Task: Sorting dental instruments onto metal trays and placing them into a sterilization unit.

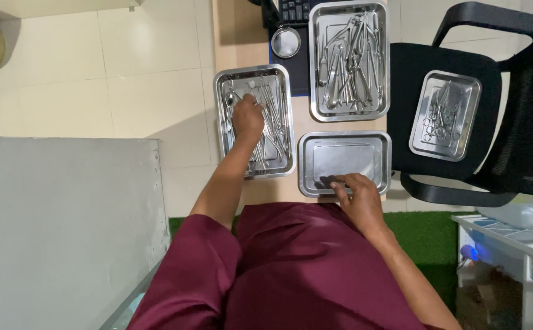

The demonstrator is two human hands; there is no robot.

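Now I am looking down and seeing my left hand [248, 117] reaching into a long metal tray [222, 110] full of shiny metal tools [273, 116]. The fingers are curling down on the tools, but I cannot tell if they are gripping one or just touching the pile. My right hand [357, 194] is resting on the near edge of a second metal tray [344, 160], with its fingers spread flat and holding nothing. That tray is sitting just beside my left hand, on the right of it. Past my right hand, farther from me, a big tray [315, 67] is holding many more tools. A small round metal bowl [286, 42] is sitting just beyond my left hand. Well off to the right of my right hand, one more tray of tools [445, 115] is lying on a black chair [523, 122].
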